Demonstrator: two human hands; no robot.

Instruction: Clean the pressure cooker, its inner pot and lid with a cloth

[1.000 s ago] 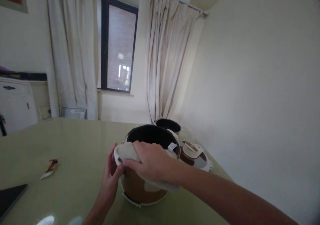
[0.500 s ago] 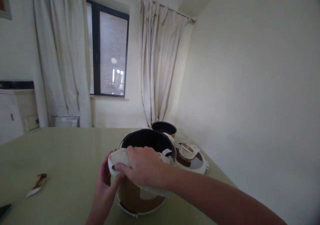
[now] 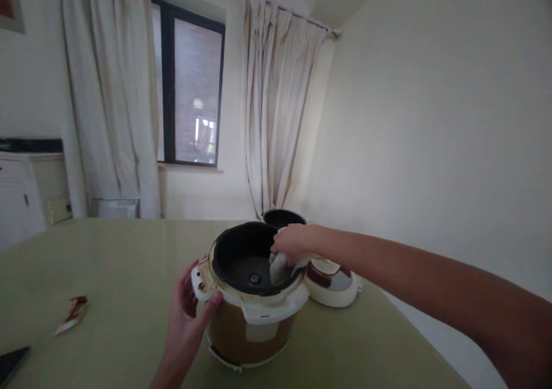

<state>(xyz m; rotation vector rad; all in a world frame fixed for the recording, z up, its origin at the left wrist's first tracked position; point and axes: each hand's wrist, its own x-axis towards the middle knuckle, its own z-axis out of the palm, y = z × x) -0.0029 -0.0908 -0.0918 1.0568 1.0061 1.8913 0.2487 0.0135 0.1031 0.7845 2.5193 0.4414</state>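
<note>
A brown and cream electric cooker (image 3: 250, 325) stands on the green table (image 3: 107, 274) with its lid off, its dark inside showing. My left hand (image 3: 186, 314) grips the cooker's left handle, thumb on the rim. My right hand (image 3: 294, 242) is closed on a white cloth (image 3: 278, 267) and presses it against the inner right wall of the cooker.
The cooker's lid (image 3: 334, 279) lies on the table just to the right. A black inner pot (image 3: 282, 217) stands behind. A small wrapper (image 3: 71, 314) lies at the left, a dark flat object (image 3: 11, 363) at the bottom left corner. A wall runs close on the right.
My right hand has carried the cloth from the cooker's front left rim across to the inner right side. The left hand stays on the handle.
</note>
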